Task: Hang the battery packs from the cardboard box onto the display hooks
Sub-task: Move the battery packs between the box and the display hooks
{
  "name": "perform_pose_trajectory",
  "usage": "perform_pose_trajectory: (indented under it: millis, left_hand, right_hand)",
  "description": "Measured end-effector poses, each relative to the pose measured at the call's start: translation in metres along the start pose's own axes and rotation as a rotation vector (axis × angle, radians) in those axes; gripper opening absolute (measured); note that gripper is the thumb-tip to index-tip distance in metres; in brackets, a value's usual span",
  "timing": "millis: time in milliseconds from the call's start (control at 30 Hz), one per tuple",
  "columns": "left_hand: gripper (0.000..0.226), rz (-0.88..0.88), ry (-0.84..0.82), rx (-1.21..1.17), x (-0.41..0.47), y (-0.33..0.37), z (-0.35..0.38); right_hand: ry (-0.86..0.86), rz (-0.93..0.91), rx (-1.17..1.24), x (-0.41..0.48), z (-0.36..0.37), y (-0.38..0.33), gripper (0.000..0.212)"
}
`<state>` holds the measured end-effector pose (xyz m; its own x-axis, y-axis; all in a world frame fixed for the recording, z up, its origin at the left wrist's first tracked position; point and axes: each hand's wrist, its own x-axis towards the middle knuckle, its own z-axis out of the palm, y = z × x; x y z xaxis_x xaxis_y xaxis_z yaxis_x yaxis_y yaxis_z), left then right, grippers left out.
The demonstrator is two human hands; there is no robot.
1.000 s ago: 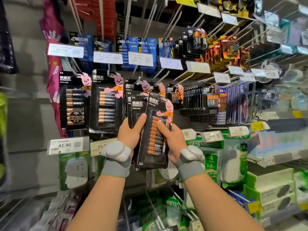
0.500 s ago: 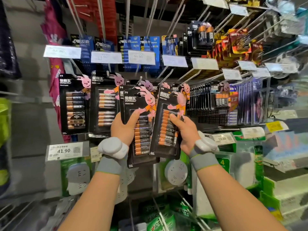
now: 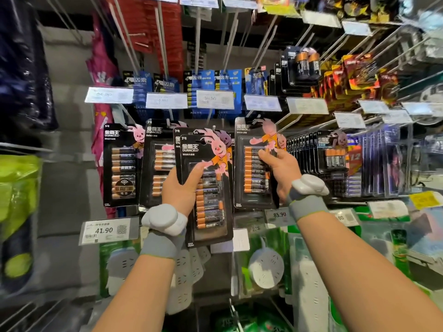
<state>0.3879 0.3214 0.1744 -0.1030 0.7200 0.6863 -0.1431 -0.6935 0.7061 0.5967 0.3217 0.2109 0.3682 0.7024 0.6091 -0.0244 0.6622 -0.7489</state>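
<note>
My left hand grips a small stack of black battery packs by their left edge, thumb across the front one, held up in front of the hook wall. My right hand pinches a separate black battery pack at its right side, raised to the level of a display hook under the price tags. Two more packs hang on hooks at the left, one beside the other. The cardboard box is out of view.
Long metal hooks with price tags jut out above, carrying blue battery packs. A dense row of battery cards hangs to the right. Power strips and sockets hang below. A grey wall panel lies left.
My right hand has pulled one pack away from the stack and carried it up and to the right toward a hook. My left hand has raised the remaining packs slightly.
</note>
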Motion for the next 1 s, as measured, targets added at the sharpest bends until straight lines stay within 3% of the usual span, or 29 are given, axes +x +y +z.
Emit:
perform_pose_trajectory:
  millis: [567,700,900,933,1000]
  left_hand:
    - [0.014,-0.024,0.005,-0.057,0.006,-0.001,0.018]
    - [0.015,-0.017,0.009,-0.035,0.008,-0.005,0.022]
    - [0.016,0.006,0.017,0.0,0.011,-0.009,0.027]
    - [0.017,0.01,0.017,0.001,0.012,-0.009,0.027]
    - [0.019,0.012,0.017,-0.002,0.012,-0.01,0.029]
  right_hand:
    - [0.002,-0.064,0.053,0.019,-0.007,0.006,0.027]
    - [-0.005,-0.089,0.04,0.027,-0.006,0.005,0.049]
    - [-0.013,-0.06,0.014,0.036,-0.005,0.012,0.014]
    - [-0.012,-0.047,0.019,0.038,-0.004,0.014,0.023]
    - [-0.017,-0.02,0.017,0.045,-0.006,0.023,0.076]
